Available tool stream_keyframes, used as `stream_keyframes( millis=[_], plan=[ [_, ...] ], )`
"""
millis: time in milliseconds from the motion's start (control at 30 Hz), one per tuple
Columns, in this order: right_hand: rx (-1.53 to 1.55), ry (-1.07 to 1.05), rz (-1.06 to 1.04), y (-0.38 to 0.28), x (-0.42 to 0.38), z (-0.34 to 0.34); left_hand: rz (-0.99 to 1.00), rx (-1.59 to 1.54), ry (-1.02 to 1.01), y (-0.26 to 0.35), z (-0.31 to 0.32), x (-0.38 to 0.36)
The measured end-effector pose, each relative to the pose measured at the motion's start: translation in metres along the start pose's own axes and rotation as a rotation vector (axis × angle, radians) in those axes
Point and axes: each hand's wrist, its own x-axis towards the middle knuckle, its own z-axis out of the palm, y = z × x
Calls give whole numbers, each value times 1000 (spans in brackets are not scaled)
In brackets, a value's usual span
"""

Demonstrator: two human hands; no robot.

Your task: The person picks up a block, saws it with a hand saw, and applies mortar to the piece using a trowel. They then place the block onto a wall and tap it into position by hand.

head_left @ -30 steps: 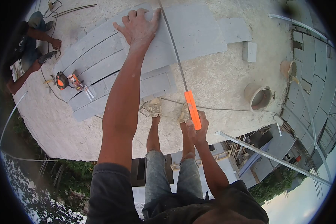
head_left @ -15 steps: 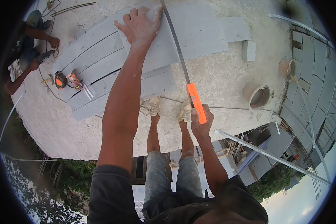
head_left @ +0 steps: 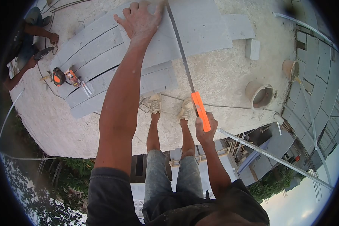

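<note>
My right hand (head_left: 207,128) is wrapped round the orange handle of a handsaw (head_left: 184,56). The long toothed blade runs up and away from me, along the edge between two grey block pieces. Left of the blade, my left hand (head_left: 140,20) lies spread on a light grey block (head_left: 160,47), fingers apart, thumb close to the blade's far end. Another grey block (head_left: 203,30) lies to the right of the saw. The blade's tip is at the frame's top edge, so I cannot see where it ends.
Grey blocks (head_left: 90,56) lie at left, carrying a tape measure (head_left: 58,77) and an orange-labelled pack (head_left: 72,77). A co-worker's hand (head_left: 31,62) holds a dark tool. Two buckets (head_left: 254,89) stand right. A cable (head_left: 222,107) crosses the floor behind my shoes, near the slab edge.
My right hand has drawn the saw back towards me and slightly right. My left hand stays pressed on the block. The view has shifted a little.
</note>
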Motion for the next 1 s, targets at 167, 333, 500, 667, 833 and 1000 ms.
stream_keyframes(
  millis=[167,333,500,667,833,1000],
  plan=[
    [-10,-22,-3,2,24,7,-35,-73,-34,11,-24,-1],
    [-29,-26,39,-2,15,6,-36,-86,-25,12,-19,-3],
    [-56,-25,38,5,-16,2,-43,-79,-39,10,-20,-2],
    [45,-28,76,0,6,13,-40,-73,-51,11,-24,-2],
    [-39,26,-1,20,-34,1,-30,-55,-15,10,-21,0],
    [-45,-9,18,12,-25,0,-39,-44,-21,10,-16,-5]
  ],
)
